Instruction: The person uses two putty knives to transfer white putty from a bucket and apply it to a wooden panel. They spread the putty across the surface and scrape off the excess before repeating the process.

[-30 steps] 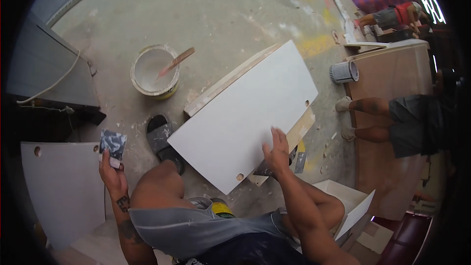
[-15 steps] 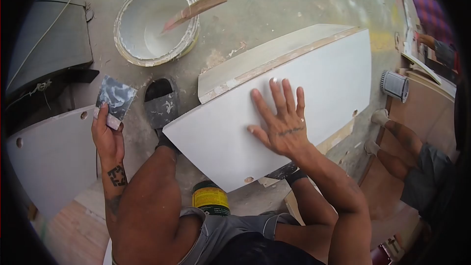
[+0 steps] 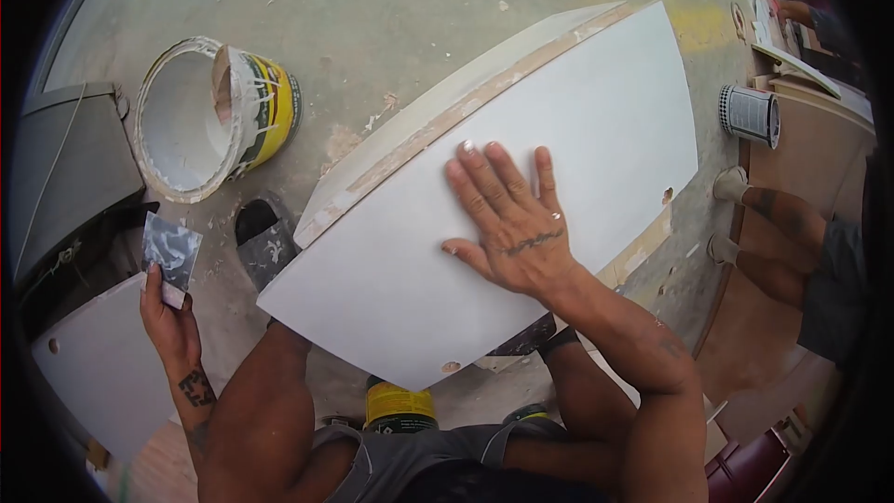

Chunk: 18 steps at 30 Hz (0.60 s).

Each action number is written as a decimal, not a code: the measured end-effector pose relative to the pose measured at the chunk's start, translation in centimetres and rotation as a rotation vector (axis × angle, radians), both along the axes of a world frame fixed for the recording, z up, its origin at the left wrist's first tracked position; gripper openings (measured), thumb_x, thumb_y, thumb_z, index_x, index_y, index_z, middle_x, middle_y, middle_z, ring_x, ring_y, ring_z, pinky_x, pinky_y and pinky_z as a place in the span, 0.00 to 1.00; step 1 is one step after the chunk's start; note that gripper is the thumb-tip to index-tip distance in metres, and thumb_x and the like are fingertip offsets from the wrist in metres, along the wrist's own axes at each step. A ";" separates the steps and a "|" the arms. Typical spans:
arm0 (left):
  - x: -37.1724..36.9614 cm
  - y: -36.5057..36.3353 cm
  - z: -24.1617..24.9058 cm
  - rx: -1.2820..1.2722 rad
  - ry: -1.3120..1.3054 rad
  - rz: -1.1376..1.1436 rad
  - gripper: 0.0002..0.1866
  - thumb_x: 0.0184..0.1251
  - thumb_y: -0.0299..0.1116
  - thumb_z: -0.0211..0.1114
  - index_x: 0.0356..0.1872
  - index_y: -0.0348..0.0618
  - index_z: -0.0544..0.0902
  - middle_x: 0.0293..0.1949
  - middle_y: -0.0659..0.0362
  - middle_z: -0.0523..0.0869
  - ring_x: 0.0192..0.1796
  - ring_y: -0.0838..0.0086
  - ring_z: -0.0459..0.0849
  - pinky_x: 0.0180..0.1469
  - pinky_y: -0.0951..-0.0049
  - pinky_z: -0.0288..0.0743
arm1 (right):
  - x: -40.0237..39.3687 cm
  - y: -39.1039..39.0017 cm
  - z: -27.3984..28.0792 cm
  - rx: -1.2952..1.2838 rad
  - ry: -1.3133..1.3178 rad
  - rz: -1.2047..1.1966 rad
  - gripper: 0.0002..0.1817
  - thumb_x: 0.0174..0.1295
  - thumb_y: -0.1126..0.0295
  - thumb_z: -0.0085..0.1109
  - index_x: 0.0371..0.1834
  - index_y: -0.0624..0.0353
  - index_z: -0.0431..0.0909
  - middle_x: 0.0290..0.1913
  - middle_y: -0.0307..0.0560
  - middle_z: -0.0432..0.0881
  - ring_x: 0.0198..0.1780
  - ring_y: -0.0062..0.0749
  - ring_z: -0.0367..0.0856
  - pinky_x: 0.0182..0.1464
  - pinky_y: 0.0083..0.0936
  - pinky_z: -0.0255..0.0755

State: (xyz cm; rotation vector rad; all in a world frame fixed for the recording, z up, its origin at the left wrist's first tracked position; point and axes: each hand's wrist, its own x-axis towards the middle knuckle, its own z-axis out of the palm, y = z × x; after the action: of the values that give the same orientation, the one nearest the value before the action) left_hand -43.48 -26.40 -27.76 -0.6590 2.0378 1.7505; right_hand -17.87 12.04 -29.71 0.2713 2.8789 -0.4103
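**A:** ok going left to right, what's showing?

**B:** Grey panel [image 3: 102, 368] is sitting at the far left, low down. Next to that the left hand [image 3: 175, 331] is gripping a smeared dark sheet [image 3: 172, 247], thumb on the near end, kinda pinching it.

**A:** and past that?

**B:** Bucket [image 3: 270, 107] with a yellow and green label, white drips running down the side, and a wooden stick [image 3: 222, 84] is standing in it. A dark slipper [image 3: 265, 247] with white flecks is showing just below. Then a yellow-labelled tin [image 3: 399, 403] is sitting between the knees.

**A:** where's the white board [image 3: 605, 121] tho?

**B:** Right in front of the person, lying at a slant with its near corner reaching over the knees. A paler piece [image 3: 438, 116] is jutting out along its far edge. The right hand [image 3: 512, 224] is resting palm down near the middle of the board, open, fingers spread, not gripping anything.

**A:** far right?

**B:** Small can [image 3: 750, 116] on its side lol, and another person's legs [image 3: 773, 224] are showing just beyond it.
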 end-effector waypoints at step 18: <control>-1.0 0.1 0.6 0.317 0.065 0.085 0.09 0.82 0.41 0.58 0.48 0.49 0.81 0.38 0.69 0.84 0.38 0.83 0.80 0.32 0.77 0.67 | -6.0 1.9 10.4 0.083 0.187 -0.088 0.34 0.62 0.62 0.69 0.72 0.58 0.72 0.69 0.55 0.75 0.64 0.49 0.76 0.77 0.57 0.49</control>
State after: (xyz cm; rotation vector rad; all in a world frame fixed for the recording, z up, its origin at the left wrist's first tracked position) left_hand -44.47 -26.34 -27.15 -0.6019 1.7371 2.1084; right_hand -23.84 13.96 -19.30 0.3953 3.0800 -0.3497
